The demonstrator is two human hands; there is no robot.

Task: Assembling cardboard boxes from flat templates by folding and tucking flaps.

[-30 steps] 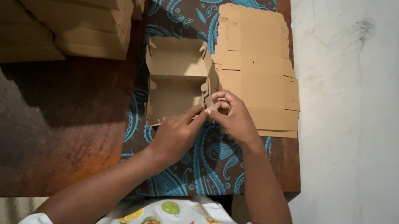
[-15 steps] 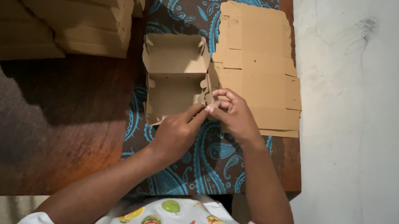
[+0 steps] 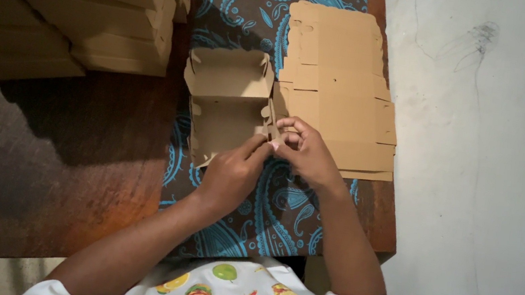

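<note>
wooden table [image 3: 56, 174], dark brown. paisley cloth [image 3: 282, 204], blue on brown, laid over its right part. stack of folded cardboard boxes [image 3: 72, 1], far left. pile of flat cardboard blanks [image 3: 345, 84], on the cloth, right. half-folded cardboard box [image 3: 228, 102], open, on the cloth just left of the blanks. left hand [image 3: 228, 177] and right hand [image 3: 309, 154], fingertips pinched narrow on the box's near right corner flap.
</note>
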